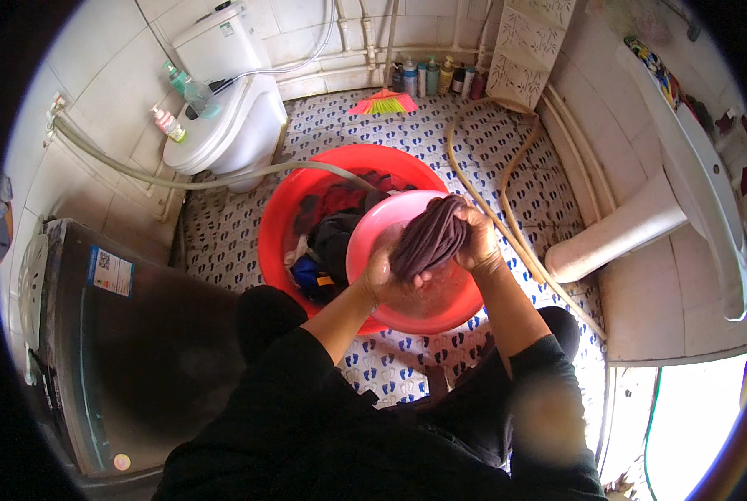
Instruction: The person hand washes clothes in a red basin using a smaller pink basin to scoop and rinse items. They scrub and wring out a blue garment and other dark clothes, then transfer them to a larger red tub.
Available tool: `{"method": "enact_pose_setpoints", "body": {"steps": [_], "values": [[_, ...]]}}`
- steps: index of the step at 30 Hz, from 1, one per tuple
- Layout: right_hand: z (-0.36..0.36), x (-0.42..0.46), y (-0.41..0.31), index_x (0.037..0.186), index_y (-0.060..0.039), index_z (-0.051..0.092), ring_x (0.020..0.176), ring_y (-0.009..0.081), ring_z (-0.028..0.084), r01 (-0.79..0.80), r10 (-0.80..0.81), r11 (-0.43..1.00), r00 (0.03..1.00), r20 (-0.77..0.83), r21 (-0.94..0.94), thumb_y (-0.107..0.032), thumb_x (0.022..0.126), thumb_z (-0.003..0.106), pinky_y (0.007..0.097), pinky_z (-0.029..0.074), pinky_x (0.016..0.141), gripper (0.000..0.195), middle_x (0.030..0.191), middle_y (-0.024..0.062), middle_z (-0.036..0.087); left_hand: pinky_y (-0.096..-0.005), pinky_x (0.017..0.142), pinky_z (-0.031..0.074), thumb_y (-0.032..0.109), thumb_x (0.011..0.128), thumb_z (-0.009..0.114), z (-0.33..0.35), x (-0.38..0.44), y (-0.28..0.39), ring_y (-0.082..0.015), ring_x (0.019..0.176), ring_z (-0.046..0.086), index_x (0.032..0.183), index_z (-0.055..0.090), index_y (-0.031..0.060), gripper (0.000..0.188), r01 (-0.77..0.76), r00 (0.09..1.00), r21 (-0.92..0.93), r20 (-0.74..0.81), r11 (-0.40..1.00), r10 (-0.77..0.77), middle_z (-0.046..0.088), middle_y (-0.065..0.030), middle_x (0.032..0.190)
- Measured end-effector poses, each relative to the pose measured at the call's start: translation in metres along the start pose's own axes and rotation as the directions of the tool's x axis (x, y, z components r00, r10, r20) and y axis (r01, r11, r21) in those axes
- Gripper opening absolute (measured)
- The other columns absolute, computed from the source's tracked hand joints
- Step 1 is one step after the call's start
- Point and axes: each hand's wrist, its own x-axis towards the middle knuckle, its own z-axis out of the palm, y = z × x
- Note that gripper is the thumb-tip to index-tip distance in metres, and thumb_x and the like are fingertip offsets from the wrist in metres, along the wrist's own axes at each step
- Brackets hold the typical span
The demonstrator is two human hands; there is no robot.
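Note:
A bunched dark maroon cloth (433, 238) is held in both hands above a pink plastic basin (373, 219). My left hand (389, 278) grips its lower left end, and my right hand (478, 241) is closed around its upper right end. Cloudy water shows in the basin below. The basin overlaps the right side of a large red plastic tub (279, 200). In the tub lie dark garments (336, 241), a red one and a blue piece (307, 269). How the basin is supported is hidden.
A hose (223, 181) runs from the left wall into the tub. A toilet (248, 119) with pump bottles on its lid stands behind left. Right are a coiled hose (455, 156) and a pedestal sink (624, 219). A broom (384, 102) and several bottles (433, 78) line the back wall.

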Motion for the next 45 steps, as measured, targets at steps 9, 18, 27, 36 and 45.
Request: {"method": "enact_pose_setpoints", "body": {"steps": [9, 18, 27, 36, 45], "values": [[-0.114, 0.041, 0.045, 0.09, -0.0028, 0.064, 0.076, 0.0203, 0.064, 0.027, -0.365, 0.596, 0.899, -0.241, -0.802, -0.006, 0.078, 0.061, 0.0346, 0.052, 0.069, 0.014, 0.08, 0.0099, 0.065, -0.0385, 0.076, 0.051, 0.022, 0.083, 0.07, 0.001, 0.032, -0.02, -0.0282, 0.086, 0.066, 0.121, 0.052, 0.004, 0.045, 0.246, 0.888, 0.958, -0.16, -0.15, 0.43, 0.066, -0.0148, 0.101], [-0.059, 0.041, 0.03, 0.085, -0.0024, 0.065, 0.075, 0.0179, 0.063, 0.093, -0.358, 0.381, 0.932, -0.054, -0.92, -0.008, 0.069, 0.061, 0.0298, 0.051, 0.074, 0.017, 0.082, 0.0094, 0.067, -0.0314, 0.088, 0.048, 0.034, 0.088, 0.067, 0.019, 0.014, -0.014, -0.0161, 0.102, 0.057, 0.125, 0.05, -0.0032, 0.055, 0.254, 0.863, 0.873, -0.399, 0.417, 0.309, 0.06, -0.0069, 0.109], [0.017, 0.014, -0.006, 0.099, -0.0029, 0.052, 0.078, 0.0257, 0.063, 0.098, -0.096, 0.995, 0.993, -0.065, 0.029, -0.009, 0.077, 0.052, 0.0422, 0.058, 0.074, 0.023, 0.092, 0.0144, 0.06, -0.0589, 0.099, 0.044, 0.069, 0.082, 0.054, 0.029, 0.012, -0.024, -0.0508, 0.116, 0.051, 0.138, 0.041, 0.0013, 0.088, 0.034, 0.999, -0.446, -0.02, 0.894, -0.047, 0.047, -0.0332, 0.131], [-0.045, 0.036, 0.033, 0.084, -0.0047, 0.063, 0.077, 0.0333, 0.067, 0.047, -0.341, 0.203, 0.94, -0.026, -0.978, -0.011, 0.071, 0.061, 0.0401, 0.052, 0.072, 0.015, 0.084, 0.0179, 0.067, -0.0327, 0.063, 0.049, 0.014, 0.076, 0.07, 0.017, 0.024, -0.028, -0.0165, 0.073, 0.061, 0.101, 0.061, 0.0027, 0.029, 0.319, 0.797, 0.735, -0.55, 0.599, 0.25, 0.063, -0.006, 0.079], [-0.063, 0.036, 0.058, 0.097, -0.0057, 0.066, 0.091, 0.0289, 0.067, -0.247, -0.004, 0.215, 0.967, -0.254, -0.945, -0.016, 0.074, 0.06, 0.0434, 0.051, 0.084, 0.025, 0.092, 0.0166, 0.069, -0.0284, 0.06, 0.049, 0.015, 0.077, 0.068, -0.045, 0.021, -0.054, -0.0186, 0.071, 0.062, 0.107, 0.058, 0.0015, 0.034, 0.207, 0.75, 0.771, -0.52, 0.603, 0.409, 0.063, -0.0067, 0.085]]}}
